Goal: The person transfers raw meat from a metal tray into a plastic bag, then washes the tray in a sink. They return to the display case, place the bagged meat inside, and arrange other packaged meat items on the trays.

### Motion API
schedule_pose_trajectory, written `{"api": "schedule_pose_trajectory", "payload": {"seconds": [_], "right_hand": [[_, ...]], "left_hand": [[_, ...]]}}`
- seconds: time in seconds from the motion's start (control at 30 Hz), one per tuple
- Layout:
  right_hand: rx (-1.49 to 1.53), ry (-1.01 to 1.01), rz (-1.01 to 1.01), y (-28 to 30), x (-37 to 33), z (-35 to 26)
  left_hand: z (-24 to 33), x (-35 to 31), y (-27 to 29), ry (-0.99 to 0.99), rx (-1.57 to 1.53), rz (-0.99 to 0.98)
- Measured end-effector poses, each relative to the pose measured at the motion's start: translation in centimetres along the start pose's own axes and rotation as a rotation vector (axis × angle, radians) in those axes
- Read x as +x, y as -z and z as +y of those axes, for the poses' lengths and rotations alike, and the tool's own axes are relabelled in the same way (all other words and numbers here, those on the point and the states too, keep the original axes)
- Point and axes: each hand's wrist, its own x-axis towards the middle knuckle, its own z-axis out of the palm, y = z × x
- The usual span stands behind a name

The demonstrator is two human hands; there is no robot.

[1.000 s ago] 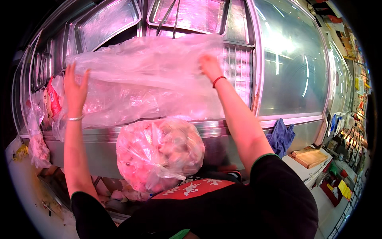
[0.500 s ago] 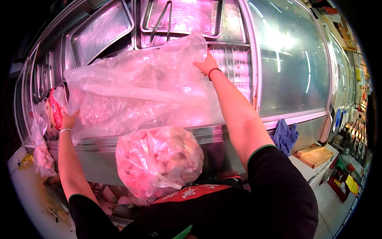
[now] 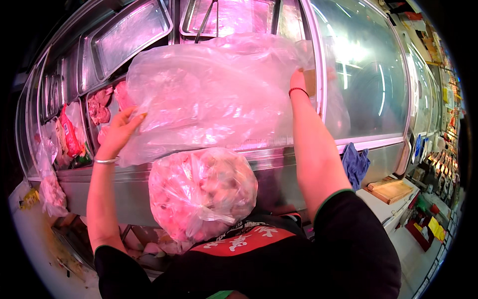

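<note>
A wide, wrinkled clear plastic sheet (image 3: 214, 94) lies over the open display case, lit pink. My left hand (image 3: 120, 130), with a pale bangle at the wrist, pinches the sheet's near left edge. At its far right side my right hand (image 3: 298, 82), with a red bead bracelet, grips the sheet; its fingertips are partly hidden by plastic. To the left of the sheet, pieces of raw meat (image 3: 100, 105) show in a compartment. Between my forearms, against the case front, sits a full, knotted clear bag (image 3: 203, 192) of pale pinkish pieces.
Metal trays (image 3: 132, 37) and tongs (image 3: 206, 20) lie at the back of the case. A glass panel (image 3: 366, 74) covers its right part. At the left are bagged packs (image 3: 70, 132). A blue cloth (image 3: 355, 165) hangs on the right edge, near a wooden board (image 3: 391, 192).
Both hands have shifted right with the plastic sheet. Its left end has come off the compartment with meat, and its right end now reaches the glass panel's frame.
</note>
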Motion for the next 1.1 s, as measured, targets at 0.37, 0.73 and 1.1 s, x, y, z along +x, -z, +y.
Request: {"api": "schedule_pose_trajectory", "payload": {"seconds": [0.37, 0.73, 1.1], "right_hand": [[-0.143, 0.81, 0.076, 1.7, -13.0, -5.5], [0.358, 1.078, 0.408, 7.7, -15.3, -9.8], [-1.117, 0.916, -0.731, -0.4, -11.0, -8.7]], "left_hand": [[-1.5, 1.4, -5.1, -0.224, 0.128, -0.102], [6.7, 4.4, -18.0, -0.426, 0.311, -0.789], [6.9, 7.3, -12.1, -0.292, 0.413, -0.689]]}}
